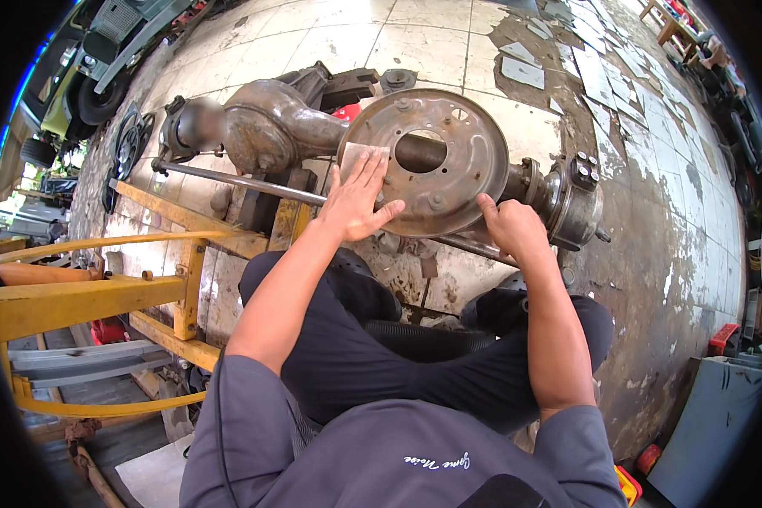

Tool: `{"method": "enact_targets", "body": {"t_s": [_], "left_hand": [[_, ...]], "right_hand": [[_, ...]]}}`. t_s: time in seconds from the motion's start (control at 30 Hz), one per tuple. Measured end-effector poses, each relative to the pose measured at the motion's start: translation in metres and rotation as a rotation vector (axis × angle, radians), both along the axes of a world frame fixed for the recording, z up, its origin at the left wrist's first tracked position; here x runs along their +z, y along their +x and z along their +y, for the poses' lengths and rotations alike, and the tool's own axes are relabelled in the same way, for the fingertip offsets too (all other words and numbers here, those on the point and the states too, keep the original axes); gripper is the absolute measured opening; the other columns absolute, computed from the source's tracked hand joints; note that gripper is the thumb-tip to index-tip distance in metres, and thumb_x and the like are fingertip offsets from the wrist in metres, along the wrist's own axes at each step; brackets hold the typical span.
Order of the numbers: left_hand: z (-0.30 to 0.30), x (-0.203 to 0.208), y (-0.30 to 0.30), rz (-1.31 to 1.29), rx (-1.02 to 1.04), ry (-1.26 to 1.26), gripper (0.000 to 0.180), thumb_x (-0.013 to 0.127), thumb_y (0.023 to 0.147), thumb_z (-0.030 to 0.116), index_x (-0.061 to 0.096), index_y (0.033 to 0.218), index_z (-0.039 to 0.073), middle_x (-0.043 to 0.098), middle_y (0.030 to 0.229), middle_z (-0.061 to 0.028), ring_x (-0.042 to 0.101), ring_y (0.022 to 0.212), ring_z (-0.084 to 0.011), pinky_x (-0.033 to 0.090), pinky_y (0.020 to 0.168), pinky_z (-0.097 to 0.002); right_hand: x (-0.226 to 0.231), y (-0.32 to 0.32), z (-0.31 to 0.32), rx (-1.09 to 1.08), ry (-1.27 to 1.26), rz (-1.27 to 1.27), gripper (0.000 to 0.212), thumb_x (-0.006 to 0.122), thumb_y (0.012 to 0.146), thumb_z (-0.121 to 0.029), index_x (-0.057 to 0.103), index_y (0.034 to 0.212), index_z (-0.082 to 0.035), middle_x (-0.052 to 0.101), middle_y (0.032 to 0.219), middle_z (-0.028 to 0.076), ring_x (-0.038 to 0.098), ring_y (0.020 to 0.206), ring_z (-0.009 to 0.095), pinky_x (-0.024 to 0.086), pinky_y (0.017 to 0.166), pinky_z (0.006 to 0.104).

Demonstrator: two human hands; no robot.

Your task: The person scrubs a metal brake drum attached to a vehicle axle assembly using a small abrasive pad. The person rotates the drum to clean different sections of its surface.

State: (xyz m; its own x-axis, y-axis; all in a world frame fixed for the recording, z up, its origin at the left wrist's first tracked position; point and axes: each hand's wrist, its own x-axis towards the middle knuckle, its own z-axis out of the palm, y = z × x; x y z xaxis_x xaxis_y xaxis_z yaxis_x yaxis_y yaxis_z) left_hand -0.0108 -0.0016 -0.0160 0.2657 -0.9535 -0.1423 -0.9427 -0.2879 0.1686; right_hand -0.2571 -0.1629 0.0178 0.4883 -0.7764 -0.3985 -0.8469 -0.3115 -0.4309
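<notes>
A rusty round backing plate (457, 140) with a large centre hole sits on the end of a vehicle rear axle housing (271, 127). My left hand (357, 199) lies flat with fingers spread on a small sheet of sandpaper (353, 156), pressed on the plate's left face. My right hand (512, 224) grips the plate's lower right rim, fingers curled around the edge. A thin steel rod (229, 179) runs under the axle from the left.
A yellow metal stand (178, 292) is at my left. The axle's hub end (571, 199) juts out to the right. A vehicle (93, 59) and wheels stand at the far left. A grey box (711, 423) sits at the lower right. Cracked floor tiles all around.
</notes>
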Motion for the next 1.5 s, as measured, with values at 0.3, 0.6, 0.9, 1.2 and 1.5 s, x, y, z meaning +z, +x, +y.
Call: {"method": "enact_targets", "body": {"t_s": [0.3,0.6,0.9,1.2,1.5], "left_hand": [[-0.017,0.01,0.023,-0.017,0.051,0.041,0.096,0.031,0.093,0.074,0.01,0.159,0.007,0.007,0.166,-0.0106,0.006,0.153,-0.0296,0.004,0.119,-0.0607],[-0.012,0.004,0.03,0.107,0.118,-0.009,0.095,0.031,0.093,0.074,0.012,0.158,0.007,0.011,0.165,-0.0128,0.008,0.152,-0.0323,0.005,0.12,-0.0596],[-0.011,0.003,0.022,0.077,0.131,-0.025,0.088,0.028,0.097,0.069,0.014,0.158,0.007,0.012,0.165,-0.0134,0.011,0.152,-0.031,0.006,0.12,-0.0591],[-0.016,0.0,0.016,0.025,0.154,0.02,0.086,0.022,0.099,0.067,0.018,0.157,0.005,0.015,0.164,-0.0138,0.012,0.152,-0.0304,0.007,0.121,-0.0571],[-0.035,-0.019,0.036,0.082,0.201,-0.168,0.084,0.026,0.1,0.064,0.023,0.154,-0.001,0.018,0.162,-0.0219,0.015,0.15,-0.0358,0.012,0.122,-0.0488]], "right_hand": [[0.04,0.001,-0.001,0.168,-0.059,0.056,0.057,0.054,0.096,-0.048,0.072,0.084,0.005,0.069,0.088,0.028,0.067,0.09,0.044,0.052,0.083,0.0513],[0.051,-0.003,0.005,0.249,-0.061,0.051,0.042,0.062,0.093,-0.039,0.071,0.095,0.001,0.071,0.093,0.024,0.068,0.093,0.041,0.052,0.085,0.0493],[0.044,-0.011,0.008,0.354,-0.026,0.088,0.041,0.064,0.092,-0.038,0.072,0.092,0.003,0.071,0.093,0.024,0.067,0.093,0.041,0.052,0.084,0.0485],[0.038,-0.016,0.011,0.327,-0.052,0.132,0.04,0.064,0.09,-0.037,0.072,0.09,0.002,0.07,0.092,0.024,0.067,0.093,0.039,0.052,0.083,0.0481],[0.042,-0.012,0.014,0.377,-0.007,0.084,0.04,0.065,0.09,-0.037,0.071,0.093,0.002,0.07,0.092,0.025,0.067,0.094,0.041,0.051,0.085,0.0491]]}}
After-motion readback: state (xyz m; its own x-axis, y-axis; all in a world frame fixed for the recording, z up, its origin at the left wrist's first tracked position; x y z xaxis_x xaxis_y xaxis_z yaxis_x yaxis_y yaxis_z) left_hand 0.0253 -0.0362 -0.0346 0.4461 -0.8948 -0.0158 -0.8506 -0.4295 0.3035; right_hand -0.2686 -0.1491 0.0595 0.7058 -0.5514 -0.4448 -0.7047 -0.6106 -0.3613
